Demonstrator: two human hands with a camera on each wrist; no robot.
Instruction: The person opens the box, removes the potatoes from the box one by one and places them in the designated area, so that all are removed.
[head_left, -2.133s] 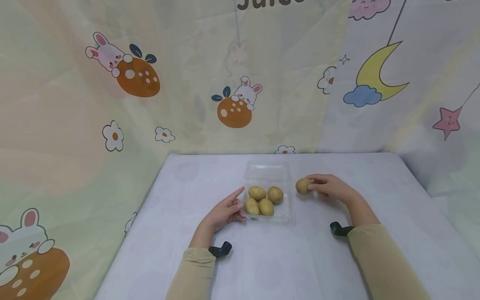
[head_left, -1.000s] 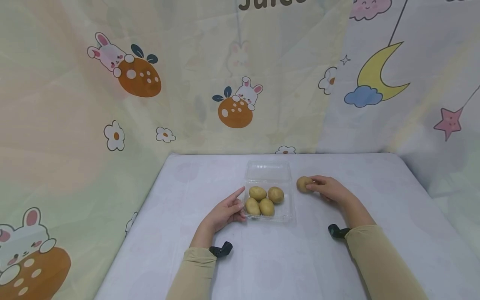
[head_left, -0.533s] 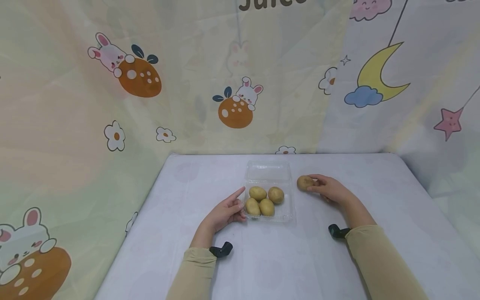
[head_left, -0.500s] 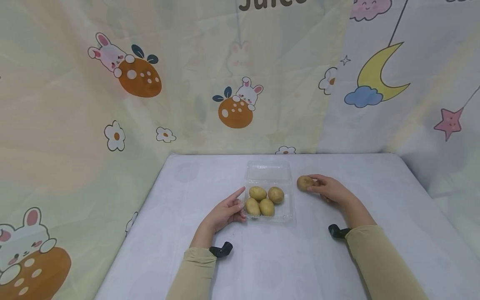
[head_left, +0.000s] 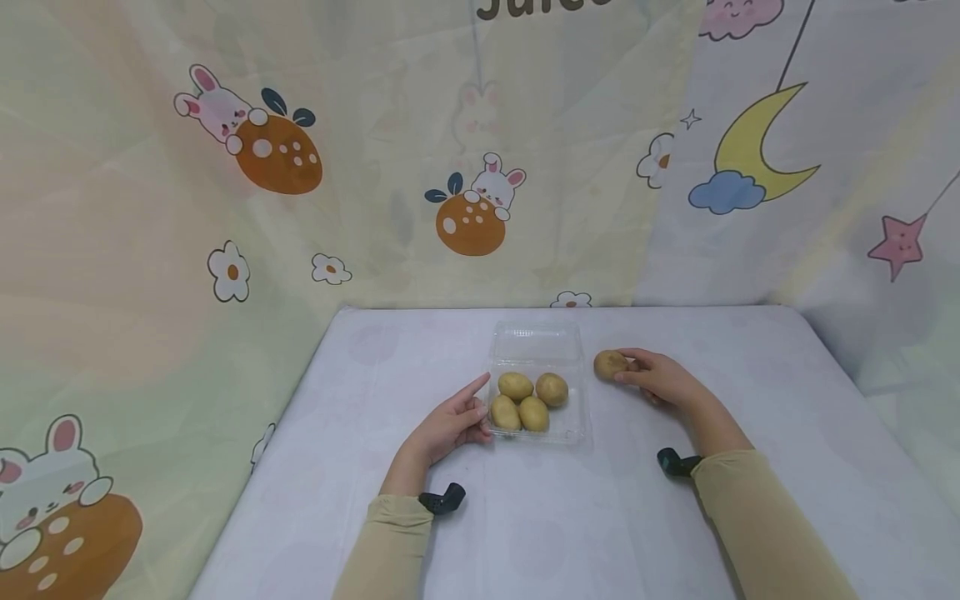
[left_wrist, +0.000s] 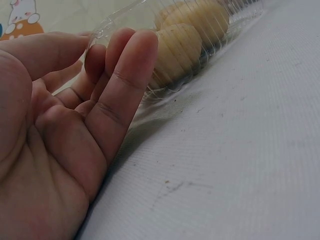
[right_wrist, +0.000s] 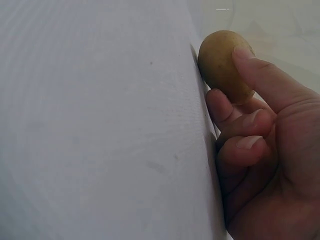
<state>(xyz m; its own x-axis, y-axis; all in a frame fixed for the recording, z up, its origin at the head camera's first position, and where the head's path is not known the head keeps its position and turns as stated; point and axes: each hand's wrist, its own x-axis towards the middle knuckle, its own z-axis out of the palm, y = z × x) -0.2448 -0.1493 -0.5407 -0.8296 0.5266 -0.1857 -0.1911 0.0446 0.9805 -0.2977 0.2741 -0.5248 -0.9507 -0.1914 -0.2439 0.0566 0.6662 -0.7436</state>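
Several small yellow potatoes [head_left: 533, 413] sit in a clear plastic clamshell box [head_left: 566, 423], its lid [head_left: 537, 343] folded back behind it. My left hand [head_left: 446, 428] is at the box's left side, index finger stretched forward along it and thumb tip right at its edge. In the left wrist view, the bent fingers of that hand [left_wrist: 75, 110] rest against the ribbed wall. To the right of the box, my right hand [head_left: 663, 377] grips a single potato [head_left: 609, 365] between thumb and fingers. Seen from the right wrist, this potato [right_wrist: 222, 65] is close over the white cloth, thumb on its side.
A white cloth covers the table [head_left: 547, 517], whose far edge meets a printed curtain [head_left: 390, 208]. A black wrist camera [head_left: 444, 499] is strapped at the left wrist, and another wrist camera [head_left: 677, 463] at the right.
My right hand has moved slightly farther back on the table with its potato and turned it a little. The left hand and the box stay in place.
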